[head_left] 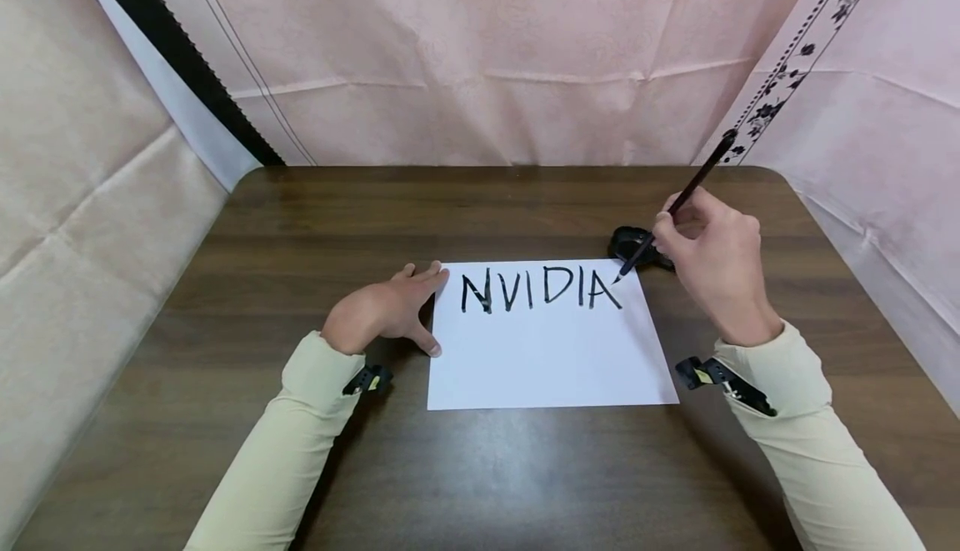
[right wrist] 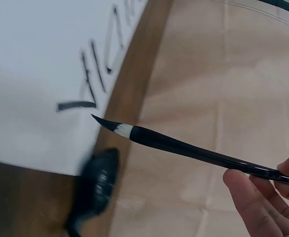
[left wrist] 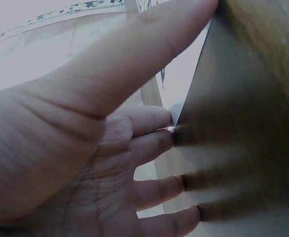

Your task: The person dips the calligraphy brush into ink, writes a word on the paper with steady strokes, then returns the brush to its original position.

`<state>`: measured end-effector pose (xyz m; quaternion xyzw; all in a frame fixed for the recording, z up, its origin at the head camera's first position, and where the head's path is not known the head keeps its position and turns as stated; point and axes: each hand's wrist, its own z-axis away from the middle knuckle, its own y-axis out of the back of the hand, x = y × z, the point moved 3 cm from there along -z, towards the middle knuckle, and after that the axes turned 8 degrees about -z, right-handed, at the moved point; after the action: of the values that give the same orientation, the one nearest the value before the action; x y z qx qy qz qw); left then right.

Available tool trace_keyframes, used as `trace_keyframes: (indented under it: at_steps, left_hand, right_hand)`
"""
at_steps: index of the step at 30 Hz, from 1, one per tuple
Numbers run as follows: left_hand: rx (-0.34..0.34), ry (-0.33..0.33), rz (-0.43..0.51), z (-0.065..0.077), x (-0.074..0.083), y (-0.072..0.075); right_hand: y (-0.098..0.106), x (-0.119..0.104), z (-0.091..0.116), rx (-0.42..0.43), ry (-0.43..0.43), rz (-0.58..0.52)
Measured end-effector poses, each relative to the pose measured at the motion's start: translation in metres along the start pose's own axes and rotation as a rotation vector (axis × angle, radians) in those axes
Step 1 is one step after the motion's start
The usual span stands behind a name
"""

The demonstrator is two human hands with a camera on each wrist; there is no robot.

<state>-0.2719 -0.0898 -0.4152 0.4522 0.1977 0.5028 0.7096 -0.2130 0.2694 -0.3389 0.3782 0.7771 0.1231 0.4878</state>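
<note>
A white sheet of paper [head_left: 547, 359] lies on the wooden table, with "NVIDIA" in black brush letters [head_left: 558, 286] along its upper part. My left hand [head_left: 390, 309] rests at the sheet's left edge, thumb and fingers spread; in the left wrist view the fingertips [left wrist: 156, 145] touch paper and tabletop. My right hand [head_left: 716, 255] pinches a black calligraphy brush [head_left: 701, 172] by its handle, tilted, tip down near the last A. The right wrist view shows the brush's dark pointed tip [right wrist: 104, 122] with a white band of bristles above it.
Just behind the sheet's upper right corner sits a black dish-like object [head_left: 626, 242], partly covered by the brush. The wooden table [head_left: 450, 209] ends at a pale pink cloth [head_left: 480, 59] at the back. Cloth also hangs at both sides.
</note>
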Motion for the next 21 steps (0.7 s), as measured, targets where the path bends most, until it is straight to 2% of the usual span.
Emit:
trace_keyframes:
  at_steps: [4, 7, 11, 16, 21]
  left_hand:
    - [-0.003, -0.001, 0.006, 0.001, 0.0, 0.0]
    - [-0.001, 0.002, 0.015, 0.002, 0.001, 0.001]
    - [0.002, -0.005, 0.015, 0.001, 0.001, 0.0]
    - [0.0, -0.015, 0.008, -0.001, -0.002, -0.002]
    - [-0.005, -0.03, 0.004, -0.001, -0.001, 0.0]
  right_hand:
    - [0.018, -0.005, -0.003, 0.007, -0.021, 0.0]
    - [0.033, -0.007, -0.008, 0.014, -0.031, 0.039]
    - [0.05, -0.006, -0.024, -0.033, -0.058, 0.032]
    - [0.054, 0.006, -0.058, -0.192, -0.112, 0.071]
    - [0.044, 0.041, -0.09, -0.413, -0.21, 0.156]
